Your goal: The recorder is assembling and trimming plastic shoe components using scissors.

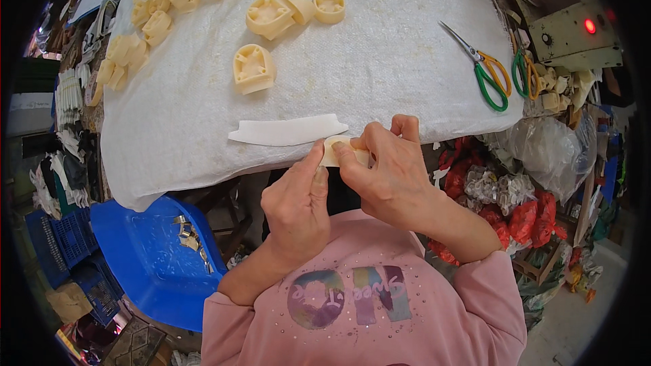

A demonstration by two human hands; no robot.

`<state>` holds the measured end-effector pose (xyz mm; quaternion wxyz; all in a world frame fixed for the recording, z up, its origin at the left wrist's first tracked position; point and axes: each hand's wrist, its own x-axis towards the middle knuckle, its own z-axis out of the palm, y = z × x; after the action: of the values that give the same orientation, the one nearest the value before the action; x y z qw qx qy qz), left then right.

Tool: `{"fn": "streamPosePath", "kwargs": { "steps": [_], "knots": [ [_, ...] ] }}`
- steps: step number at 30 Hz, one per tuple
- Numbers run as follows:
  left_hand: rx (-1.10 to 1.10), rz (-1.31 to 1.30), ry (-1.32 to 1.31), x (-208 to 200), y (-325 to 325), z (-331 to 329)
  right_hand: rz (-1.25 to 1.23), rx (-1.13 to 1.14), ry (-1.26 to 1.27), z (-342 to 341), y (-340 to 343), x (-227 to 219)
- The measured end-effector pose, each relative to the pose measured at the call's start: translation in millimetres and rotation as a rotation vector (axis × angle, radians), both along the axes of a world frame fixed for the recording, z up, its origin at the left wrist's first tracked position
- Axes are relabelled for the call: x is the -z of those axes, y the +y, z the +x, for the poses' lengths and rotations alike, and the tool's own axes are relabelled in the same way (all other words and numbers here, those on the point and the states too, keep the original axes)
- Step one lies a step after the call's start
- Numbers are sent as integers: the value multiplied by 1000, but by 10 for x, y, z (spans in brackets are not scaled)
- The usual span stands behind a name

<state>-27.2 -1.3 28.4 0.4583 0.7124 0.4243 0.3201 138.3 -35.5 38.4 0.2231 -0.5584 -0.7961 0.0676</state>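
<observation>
Both my hands meet at the table's near edge around a small cream D-shaped heel block (pixel 333 157). My left hand (pixel 295 202) pinches it from the left, thumb and fingers closed. From the right, my right hand (pixel 390 177) grips it, with the thumb pressed onto its top. Fingers cover much of the block. Just beyond them a white curved strip (pixel 288 130) lies flat on the white cloth (pixel 380 88). Farther back stands a single cream heel block (pixel 254 69), its hollow, pegged side up.
More heel blocks (pixel 269 15) sit in groups across the back and left. Green-and-orange scissors (pixel 489 73) lie at the right, beside a second pair (pixel 521 71). A blue basin (pixel 152 257) with shiny scraps is below left. Red bags (pixel 522 220) and clear plastic (pixel 549 146) crowd the right.
</observation>
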Motion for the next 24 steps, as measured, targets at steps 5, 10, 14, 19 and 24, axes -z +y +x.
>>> {"fn": "streamPosePath", "kwargs": {
  "steps": [5,10,14,19,24],
  "knots": [
    [82,416,164,50,4,28,112,26,41,20,31,103],
    [206,-235,-297,114,217,-121,207,55,54,111,60,152],
    [415,-764,-515,377,292,-158,264,36,98,65,49,114],
    [448,-1114,-608,256,265,-42,240,-27,226,90,33,97],
    [472,-1013,-555,324,279,2,225,-32,374,103,30,118]
  ]
}}
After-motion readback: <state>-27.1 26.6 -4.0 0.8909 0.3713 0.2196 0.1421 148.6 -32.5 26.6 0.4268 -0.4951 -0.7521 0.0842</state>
